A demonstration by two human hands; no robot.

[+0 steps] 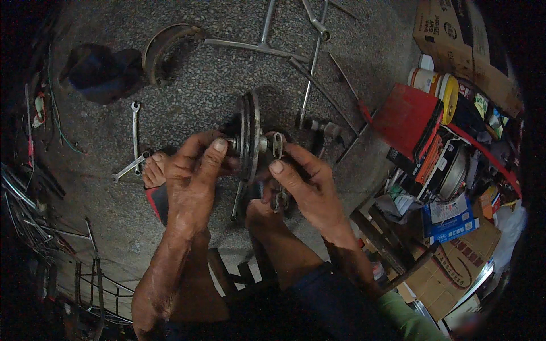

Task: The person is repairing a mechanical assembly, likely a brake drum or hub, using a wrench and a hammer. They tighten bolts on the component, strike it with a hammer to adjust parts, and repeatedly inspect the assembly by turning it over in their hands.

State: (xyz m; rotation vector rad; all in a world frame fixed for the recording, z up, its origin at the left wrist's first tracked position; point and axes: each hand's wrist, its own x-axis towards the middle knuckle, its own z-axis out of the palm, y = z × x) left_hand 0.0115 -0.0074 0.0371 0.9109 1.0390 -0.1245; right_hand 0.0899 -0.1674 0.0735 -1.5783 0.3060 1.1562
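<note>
Between my hands a round, grooved metal disc (250,136), like a wheel-hub plate, is held on edge with a short shaft through its middle. My left hand (193,176) pinches the shaft's left end, thumb on top. On the disc's other side, my right hand (310,184) has its thumb and fingers closed around the shaft's right end, by an oblong metal loop (277,145). Below the disc a thin metal arm (236,200) points down. A small metal piece (279,200) shows under my right hand, partly in shadow; I cannot tell whether it is attached.
Left on the speckled floor lie two wrenches, one upright (136,131), one slanted (131,166). Farther off are a dark cloth (105,74), a curved band (152,51), a T-handle wrench (261,47) and a hammer (327,128). A red box (405,122) and cardboard boxes crowd the right.
</note>
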